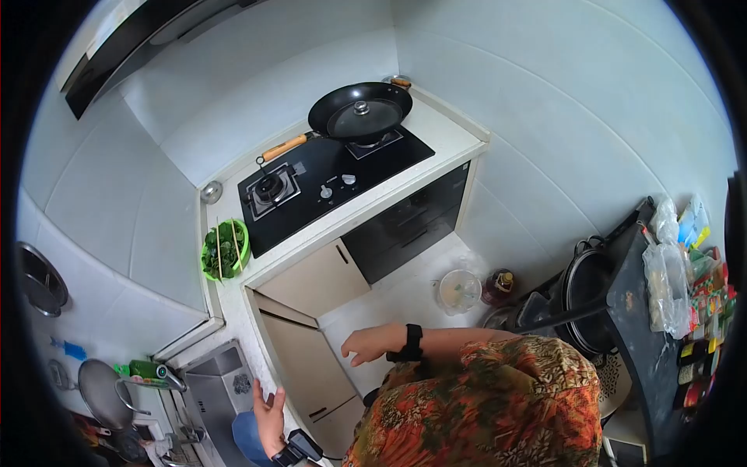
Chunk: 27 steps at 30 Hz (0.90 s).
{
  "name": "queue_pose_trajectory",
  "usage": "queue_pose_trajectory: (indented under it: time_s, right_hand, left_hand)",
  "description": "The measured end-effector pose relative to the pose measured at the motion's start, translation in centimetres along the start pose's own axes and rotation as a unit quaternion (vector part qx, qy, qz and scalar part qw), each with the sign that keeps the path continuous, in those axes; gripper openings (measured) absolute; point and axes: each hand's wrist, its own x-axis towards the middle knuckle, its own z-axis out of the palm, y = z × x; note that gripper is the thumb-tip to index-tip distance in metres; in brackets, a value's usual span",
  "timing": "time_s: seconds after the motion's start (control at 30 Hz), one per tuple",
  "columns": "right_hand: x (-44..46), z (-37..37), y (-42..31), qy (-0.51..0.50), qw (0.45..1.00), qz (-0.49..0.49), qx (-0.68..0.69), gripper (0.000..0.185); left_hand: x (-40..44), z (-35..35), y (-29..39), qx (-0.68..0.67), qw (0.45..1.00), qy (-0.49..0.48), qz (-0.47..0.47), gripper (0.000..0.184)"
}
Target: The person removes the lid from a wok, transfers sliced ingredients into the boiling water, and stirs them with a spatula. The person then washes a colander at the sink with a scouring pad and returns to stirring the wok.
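The left hand (270,416) was spread, its fingers fanned and pointing up beside the sink (220,362), with a dark watch (303,445) on the wrist. The right hand (373,342) hung over the floor (397,300), well apart from the left, its fingers loosely bent and the thumb held off from them; a black band (408,342) circled that wrist. A blue thing (246,440) sat just beside the left hand, partly hidden by it, and whether the two touched could not be told.

Farther along the counter (240,311), a bright green basket (247,241) held leafy greens (219,253), with two thin sticks (236,245) laid across the top. Next to it was the black stove (307,206). A wide black pan (319,109) stood over the far burner, a knobbed lid (342,121) inside it and its wooden handle (285,148) reaching toward the other burner (270,187). On the floor by the wall, a clear tub (457,292) stood near a dark bottle (499,287). At the far right, bags and packets (669,288) crowded a dark rack (632,300).
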Motion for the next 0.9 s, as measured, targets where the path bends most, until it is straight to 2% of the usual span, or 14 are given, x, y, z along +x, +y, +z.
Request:
queue_pose_trajectory:
  time_s: [0.07, 0.1, 0.2, 0.3, 0.37, 0.4, 0.47, 0.6, 0.67, 0.77, 0.9]
  right_hand:
    - [1.0, 0.4, -0.9, 0.005, 1.0, 0.016, 0.006, 0.041]
    - [-1.5, -0.3, 0.6, -0.006, 1.0, 0.031, -0.002, 0.041]
    - [-0.1, 0.7, 0.0, -0.003, 1.0, 0.008, 0.023, 0.04]
    - [0.8, 1.7, 0.8, -0.015, 0.999, -0.006, 0.029, 0.04]
    - [1.0, 1.3, 0.4, -0.034, 0.999, -0.011, 0.013, 0.04]
    - [0.8, 0.9, -0.1, -0.034, 0.999, -0.011, 0.013, 0.04]
    - [0.5, 0.1, -1.1, -0.055, 0.998, 0.033, -0.024, 0.041]
    - [1.3, 0.4, -0.7, -0.046, 0.999, 0.0, -0.005, 0.041]
    - [1.3, -0.1, -1.2, -0.079, 0.996, 0.031, -0.011, 0.042]
    - [1.6, -0.1, -1.1, -0.073, 0.997, 0.013, -0.007, 0.043]
    - [2.2, 0.0, -0.9, -0.08, 0.997, -0.002, -0.003, 0.043]
  left_hand:
    - [-0.1, -1.2, -0.2, -0.048, 0.998, 0.032, -0.002, 0.087]
    - [-0.6, 1.9, -0.4, -0.064, 0.998, 0.023, -0.008, 0.087]
    - [-1.0, 0.5, -0.4, -0.047, 0.997, 0.064, -0.024, 0.087]
    - [-0.9, 0.7, -1.3, -0.026, 0.995, 0.091, 0.007, 0.086]
    - [-1.7, 1.1, 0.3, -0.019, 0.996, 0.069, -0.06, 0.084]
    - [-1.7, 1.2, 0.3, -0.019, 0.996, 0.07, -0.059, 0.084]
    - [-1.8, 1.2, 0.2, -0.025, 0.996, 0.061, -0.057, 0.084]
    - [0.5, -0.5, -4.7, -0.057, 0.995, 0.063, -0.047, 0.084]
    - [1.1, -1.0, -6.2, -0.002, 0.995, 0.094, 0.027, 0.087]
    - [0.4, -0.7, -5.3, 0.065, 0.991, 0.119, 0.016, 0.089]
    - [0.2, -0.8, -6.0, 0.049, 0.992, 0.115, 0.014, 0.091]
